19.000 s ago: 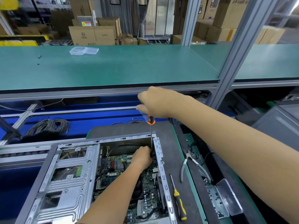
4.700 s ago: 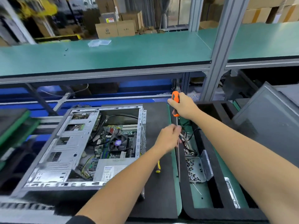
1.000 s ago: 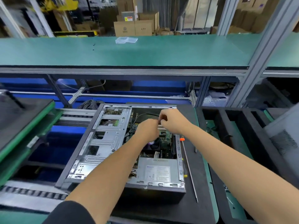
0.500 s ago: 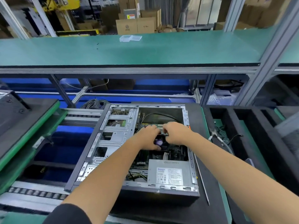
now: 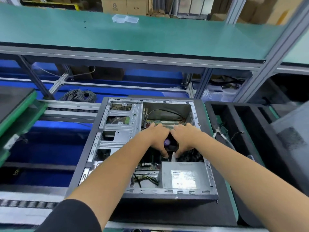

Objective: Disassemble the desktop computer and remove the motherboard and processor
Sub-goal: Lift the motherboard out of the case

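**Clerk:** Location and surface?

**Operator:** Warehouse assembly line; stacked cardboard boxes [image 5: 117, 5] at the back, a green shelf [image 5: 150, 39] overhead. On my black tabletop [image 5: 224, 213] lies one desktop computer case [image 5: 117, 131], on its side, panel off.

**Clerk:** Contents of the case?

**Operator:** Item one, motherboard [image 5: 148, 162], green, flat on the case floor. Item two, CPU cooler fan [image 5: 169, 143], black with a purple hub, mid-board. Item three, power supply [image 5: 184, 174], grey, labelled, near corner. Processor not visible; I judge it sits under the cooler.

**Clerk:** Hands?

**Operator:** My left hand [image 5: 157, 136] and right hand [image 5: 184, 138] are both inside the case, cupped over the cooler from either side, thumbs curled round its near edge. Each grasps the cooler.

**Clerk:** Handling notes?

**Operator:** Cooler: rigid, likely moderately heavy for its size, probably clipped or stuck to the chip. Hold the frame and lift straight. Motherboard: thin, stiff but crackable, and fragile on its faces. Take it by bare edges, never by components. Whether any cables still tie it down, I cannot tell. Case rims look like sharp sheet metal.

**Clerk:** Elsewhere?

**Operator:** Coiled cable [image 5: 78, 96] behind, foam tray [image 5: 222, 114] to the right.
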### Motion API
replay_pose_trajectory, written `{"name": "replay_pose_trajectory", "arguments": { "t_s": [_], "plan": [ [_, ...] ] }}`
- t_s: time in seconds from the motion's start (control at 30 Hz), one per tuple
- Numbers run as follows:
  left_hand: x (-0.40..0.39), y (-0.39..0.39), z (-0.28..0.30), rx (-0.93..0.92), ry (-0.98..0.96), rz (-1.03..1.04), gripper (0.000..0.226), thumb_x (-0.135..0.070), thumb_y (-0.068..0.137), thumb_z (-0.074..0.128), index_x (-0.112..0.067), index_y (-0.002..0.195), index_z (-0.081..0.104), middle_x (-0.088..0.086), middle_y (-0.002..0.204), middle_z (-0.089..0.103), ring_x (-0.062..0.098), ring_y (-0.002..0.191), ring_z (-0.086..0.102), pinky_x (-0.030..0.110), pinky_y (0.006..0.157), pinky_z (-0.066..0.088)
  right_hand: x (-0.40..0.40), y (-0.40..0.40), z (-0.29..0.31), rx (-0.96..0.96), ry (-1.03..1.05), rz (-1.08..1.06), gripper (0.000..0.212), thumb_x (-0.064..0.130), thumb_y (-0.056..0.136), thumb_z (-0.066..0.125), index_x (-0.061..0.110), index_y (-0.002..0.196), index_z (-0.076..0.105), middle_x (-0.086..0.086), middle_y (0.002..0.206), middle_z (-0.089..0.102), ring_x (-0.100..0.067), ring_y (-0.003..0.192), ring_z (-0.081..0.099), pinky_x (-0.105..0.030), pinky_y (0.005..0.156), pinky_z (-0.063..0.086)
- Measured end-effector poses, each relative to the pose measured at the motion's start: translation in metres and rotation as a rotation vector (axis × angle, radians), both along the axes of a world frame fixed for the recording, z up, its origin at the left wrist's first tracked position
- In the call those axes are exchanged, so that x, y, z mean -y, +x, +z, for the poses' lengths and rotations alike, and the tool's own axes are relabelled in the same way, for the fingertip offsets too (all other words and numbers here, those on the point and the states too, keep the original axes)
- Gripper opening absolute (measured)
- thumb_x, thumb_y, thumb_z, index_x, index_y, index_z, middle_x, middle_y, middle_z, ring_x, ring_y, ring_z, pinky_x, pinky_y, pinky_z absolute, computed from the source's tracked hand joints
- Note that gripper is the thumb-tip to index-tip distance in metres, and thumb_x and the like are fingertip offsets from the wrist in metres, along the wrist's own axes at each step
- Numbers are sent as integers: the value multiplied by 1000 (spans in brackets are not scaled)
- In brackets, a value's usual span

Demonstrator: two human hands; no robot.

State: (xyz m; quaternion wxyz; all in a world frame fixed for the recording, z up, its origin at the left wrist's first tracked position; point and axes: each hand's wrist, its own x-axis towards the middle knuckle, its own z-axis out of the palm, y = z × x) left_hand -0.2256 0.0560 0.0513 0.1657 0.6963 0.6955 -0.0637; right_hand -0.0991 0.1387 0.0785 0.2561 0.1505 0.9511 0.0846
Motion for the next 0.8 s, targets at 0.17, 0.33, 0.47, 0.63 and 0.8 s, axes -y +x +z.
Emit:
{"name": "replay_pose_trajectory", "arguments": {
  "t_s": [0.17,0.33,0.47,0.63,0.8],
  "plan": [
    [1,4,-3,65,7,47,64,-56,53,84,-25,90,42,-7,88,46,21,98,47,36,82,28,-2,1,-2,-94,4,31,72,65,62,75,19,113,54,-2,112,64,-25,104,61,-40,88,49],
    [2,5,-3,16,7,48,68,-59,49,82,-26,95,44,-9,89,52,20,96,49,43,96,24,-1,3,-2,-164,-54,-8,58,57,60,76,21,103,59,-1,102,66,-24,94,63,-36,81,47],
    [-2,7,0,-15,1,57,72,-60,47,81,-24,100,48,-6,91,56,23,98,53,43,97,24,-4,5,-2,-189,-78,-18,54,55,60,75,22,99,58,0,98,66,-23,91,63,-33,74,38],
    [-2,5,2,-52,10,31,71,-62,46,81,-26,94,43,-7,85,52,22,93,53,43,99,28,-4,5,-1,-196,-98,-27,57,55,58,76,20,100,57,-1,100,65,-24,93,62,-33,74,42],
    [-3,5,2,-63,29,8,70,-60,45,82,-25,91,43,-8,79,51,19,80,48,39,95,33,-6,5,-2,-202,-88,-15,63,54,59,76,17,106,56,-3,105,63,-24,97,61,-36,80,48]
  ]
}}
